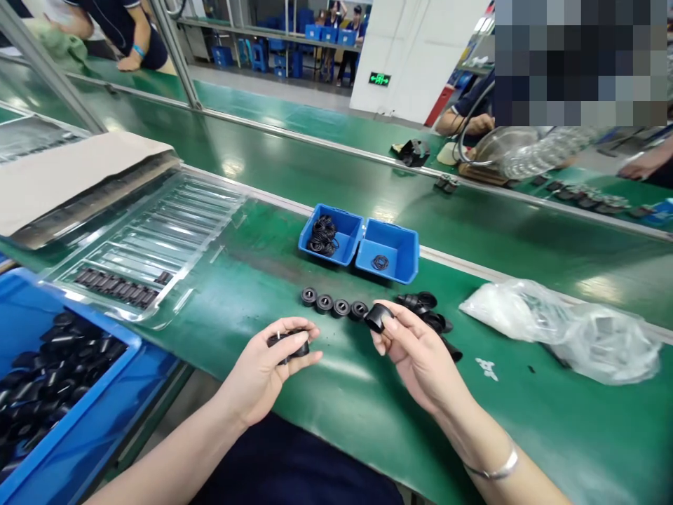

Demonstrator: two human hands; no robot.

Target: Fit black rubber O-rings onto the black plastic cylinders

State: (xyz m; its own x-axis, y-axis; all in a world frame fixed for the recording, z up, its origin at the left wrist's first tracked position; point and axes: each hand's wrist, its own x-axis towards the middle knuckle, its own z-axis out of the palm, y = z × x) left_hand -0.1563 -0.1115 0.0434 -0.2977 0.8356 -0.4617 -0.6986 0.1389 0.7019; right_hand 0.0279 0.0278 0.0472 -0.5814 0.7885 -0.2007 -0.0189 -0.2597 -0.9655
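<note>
Black round parts fill both of my hands above the green work surface (336, 393). My left hand (263, 365) is closed on a dark round part (297, 344), mostly covered by the fingers. Between thumb and fingers, my right hand (418, 351) grips a short black plastic sleeve (376, 318), its opening tilted toward the lower left. Just beyond the hands stands a short row of black ring-shaped parts (324, 303). Loose black curved pieces (420, 303) lie behind my right hand, partly hidden by it.
Two blue bins (389, 273) hold black rubber rings. On the left are a clear slotted tray (173, 231) with small black parts and a blue crate (105, 400) of black pieces. Plastic bags (526, 315) lie at right. Co-workers are across the conveyor (263, 165).
</note>
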